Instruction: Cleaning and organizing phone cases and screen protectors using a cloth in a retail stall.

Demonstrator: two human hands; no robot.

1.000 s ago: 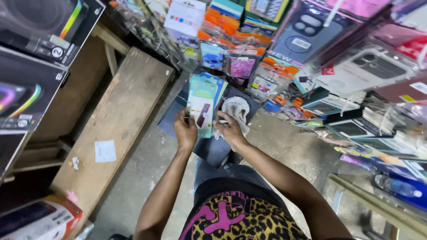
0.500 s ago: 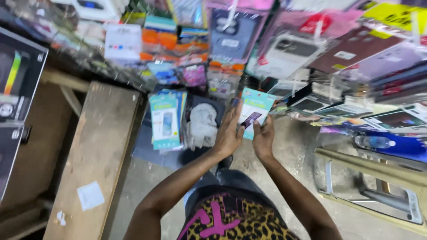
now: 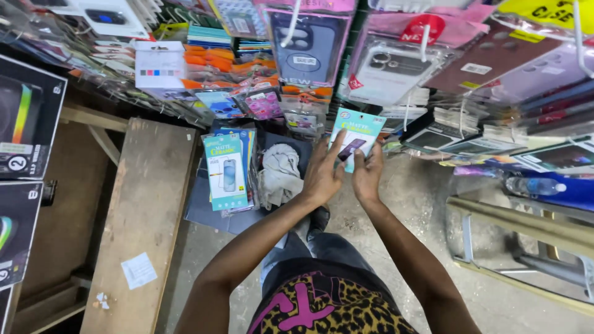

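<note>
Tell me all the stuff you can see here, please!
screen protector packet: one, light blue, held up in both hands
stack of packets: several, blue and green, on a dark sheet on the floor
grey cloth: one, crumpled, right of the stack
wooden bench: one, brown, on the left, a white sticker on it
black boxes: a few, with rainbow stripes, far left
hanging phone cases: many, pink, clear and dark, across the top
water bottle: one, clear with blue, lying at right
metal frame: one, dull gold, lower right
left hand: on the packet's left edge
right hand: on the packet's bottom edge
</note>
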